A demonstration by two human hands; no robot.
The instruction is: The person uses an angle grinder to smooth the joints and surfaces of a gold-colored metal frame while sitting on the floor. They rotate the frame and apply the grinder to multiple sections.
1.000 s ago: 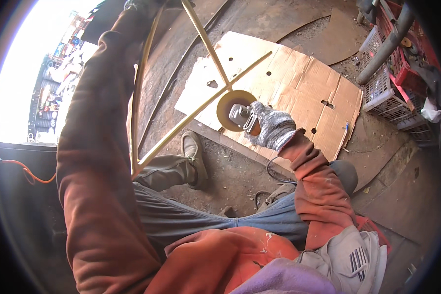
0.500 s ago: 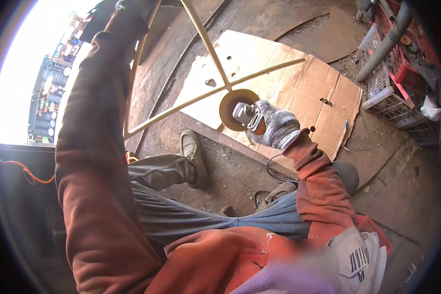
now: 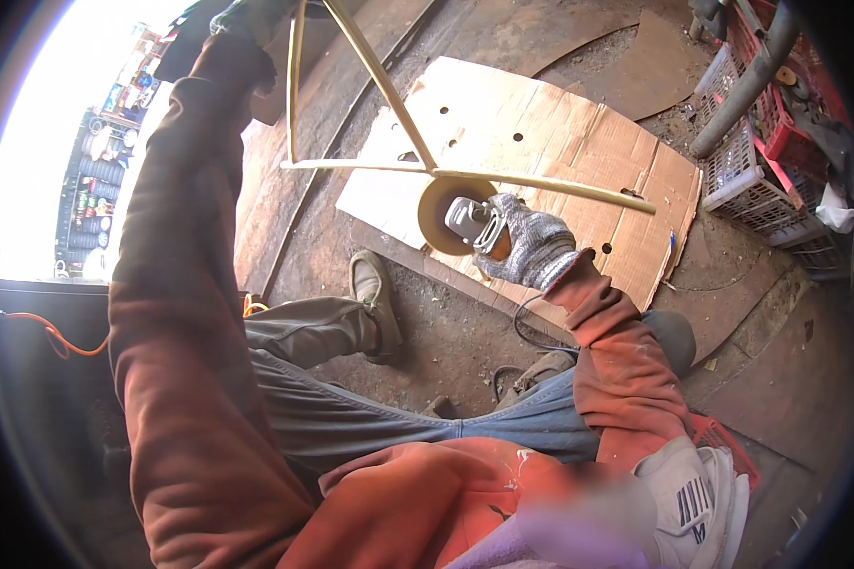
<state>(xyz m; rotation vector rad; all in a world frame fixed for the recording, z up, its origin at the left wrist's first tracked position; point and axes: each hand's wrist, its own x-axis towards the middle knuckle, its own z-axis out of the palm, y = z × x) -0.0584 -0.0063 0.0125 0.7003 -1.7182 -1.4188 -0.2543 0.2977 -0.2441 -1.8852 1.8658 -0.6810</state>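
Floor spreads out brown and gritty, and across it lies a wide sheet of cardboard, dotted with holes! Crates, grey and red, pile up at the far right, a grey pipe slanting in front of them. Now the frame: pale yellow rods, one crossing over the cardboard, others running out of view at the top. Just below the joint, it's the grinder, disc rim right at the rods; touching or just apart, can't tell! Right hand, in a grey knitted glove, wraps firmly round the grinder, fingers curled. Left hand is up at the top edge beside the frame, dark and cut off; whether it's gripping, can't tell. Orange cord droops at left.
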